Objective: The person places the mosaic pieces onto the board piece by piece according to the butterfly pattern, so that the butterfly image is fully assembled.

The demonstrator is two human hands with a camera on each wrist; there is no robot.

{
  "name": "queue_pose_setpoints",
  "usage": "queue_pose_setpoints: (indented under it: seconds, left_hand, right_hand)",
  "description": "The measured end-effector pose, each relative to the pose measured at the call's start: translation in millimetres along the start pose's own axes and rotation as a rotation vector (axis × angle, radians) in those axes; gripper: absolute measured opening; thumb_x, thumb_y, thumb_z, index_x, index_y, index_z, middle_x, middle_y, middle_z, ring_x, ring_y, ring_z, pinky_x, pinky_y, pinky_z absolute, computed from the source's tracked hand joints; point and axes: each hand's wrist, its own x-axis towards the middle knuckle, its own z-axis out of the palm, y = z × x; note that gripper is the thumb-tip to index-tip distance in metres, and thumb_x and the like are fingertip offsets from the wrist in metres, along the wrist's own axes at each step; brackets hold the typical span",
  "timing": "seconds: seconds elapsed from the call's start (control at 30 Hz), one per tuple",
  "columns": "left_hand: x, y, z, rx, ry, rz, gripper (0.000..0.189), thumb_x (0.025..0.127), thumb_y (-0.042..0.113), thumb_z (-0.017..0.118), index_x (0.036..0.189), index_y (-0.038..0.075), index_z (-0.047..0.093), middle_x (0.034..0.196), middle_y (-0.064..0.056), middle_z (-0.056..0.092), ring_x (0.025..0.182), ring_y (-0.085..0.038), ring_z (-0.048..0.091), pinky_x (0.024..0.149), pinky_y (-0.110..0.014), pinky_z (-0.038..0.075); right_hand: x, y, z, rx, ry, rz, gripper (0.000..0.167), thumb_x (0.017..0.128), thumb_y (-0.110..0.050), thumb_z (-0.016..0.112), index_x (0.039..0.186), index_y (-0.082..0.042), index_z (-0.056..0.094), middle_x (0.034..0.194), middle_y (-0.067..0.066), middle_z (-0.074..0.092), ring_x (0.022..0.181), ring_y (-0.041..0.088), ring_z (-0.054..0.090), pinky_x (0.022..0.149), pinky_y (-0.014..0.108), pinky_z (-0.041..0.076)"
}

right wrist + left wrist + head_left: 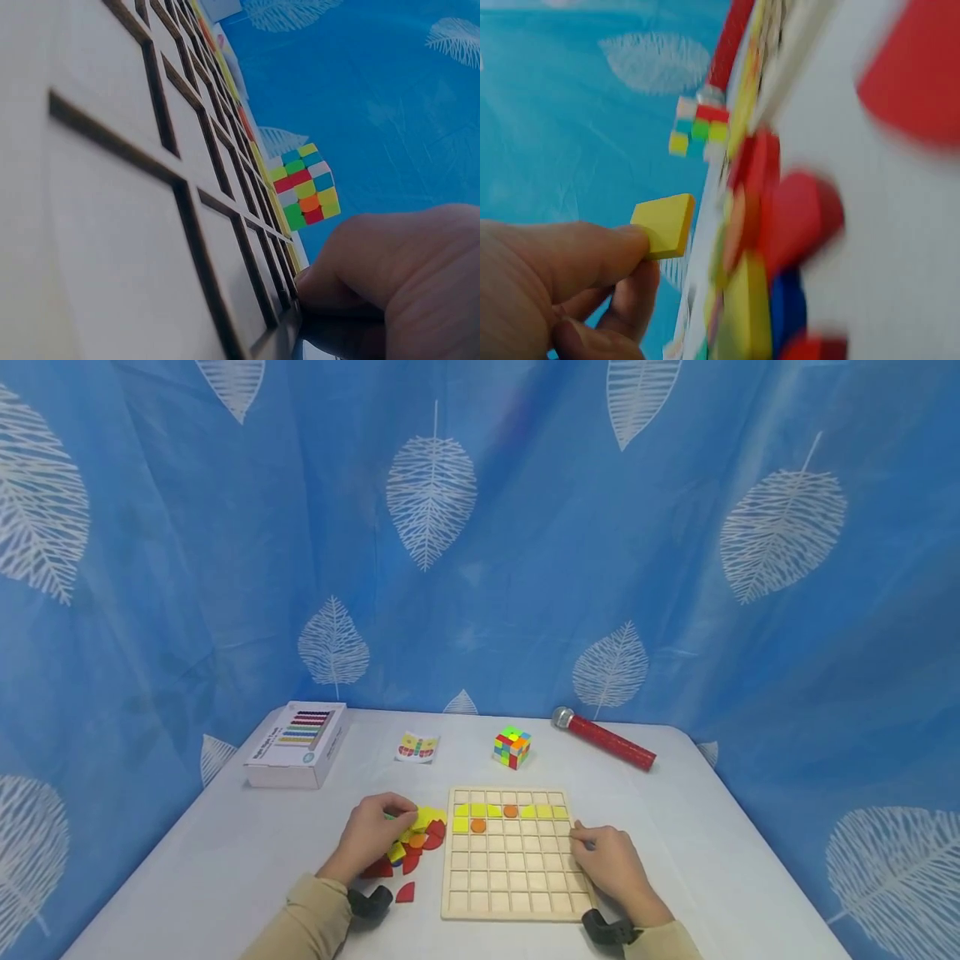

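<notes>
Between its thumb and fingers my left hand (377, 828) pinches a yellow square tile (664, 223), raised over a loose pile. That pile holds yellow tiles (397, 853), red quarter-round pieces (405, 892) and an orange disc (417, 841). To its right lies a wooden grid board (517, 860). Yellow pieces (477, 810) and orange discs (511, 812) fill some cells of its upper rows; the lower rows show bare wood. My right hand (611, 862) grips the board's right edge, thumb at the rim in the right wrist view, other fingertips partly hidden.
Behind the board stands a colourful puzzle cube (512, 747), with a small printed picture card (417, 748) to its left. A white box (297, 745) sits at the back left, and a red microphone (606, 740) lies at the back right. Blue leaf-patterned cloth hangs behind the table.
</notes>
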Motion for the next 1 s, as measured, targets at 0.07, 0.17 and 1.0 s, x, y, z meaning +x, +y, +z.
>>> queue_pose_setpoints:
  seconds: [0.07, 0.17, 1.0]
  left_hand:
    - [-2.0, 5.3, 6.8, -0.009, -0.033, 0.018, 0.009, 0.091, 0.022, 0.078, 0.099, 0.017, 0.076, 0.099, 0.001, 0.070, 0.085, -0.016, 0.060, 0.078, -0.033, 0.056]
    - [-5.0, 14.5, 17.5, -0.010, -0.090, 0.057, 0.007, 0.090, 0.021, 0.078, 0.097, 0.017, 0.077, 0.096, 0.003, 0.071, 0.083, -0.015, 0.059, 0.072, -0.030, 0.054]
    - [24.2, 70.7, 84.6, 0.142, -0.166, 0.152, 0.004, 0.088, 0.022, 0.078, 0.091, 0.020, 0.076, 0.084, 0.009, 0.068, 0.077, -0.014, 0.058, 0.070, -0.034, 0.048]
  right_hand:
    - [-0.7, 1, 1, 0.000, -0.002, 0.003, 0.024, 0.091, -0.013, 0.067, 0.110, -0.006, 0.079, 0.127, 0.014, 0.072, 0.123, 0.040, 0.065, 0.102, 0.058, 0.048]
    - [-1.6, 3, 1, 0.005, -0.009, 0.014, 0.024, 0.091, -0.012, 0.067, 0.110, -0.006, 0.079, 0.128, 0.014, 0.071, 0.124, 0.040, 0.064, 0.103, 0.058, 0.048]
    - [1.6, 3, 1, 0.013, 0.008, -0.020, 0.022, 0.090, -0.012, 0.068, 0.108, -0.006, 0.080, 0.125, 0.013, 0.073, 0.122, 0.040, 0.065, 0.082, 0.044, 0.055]
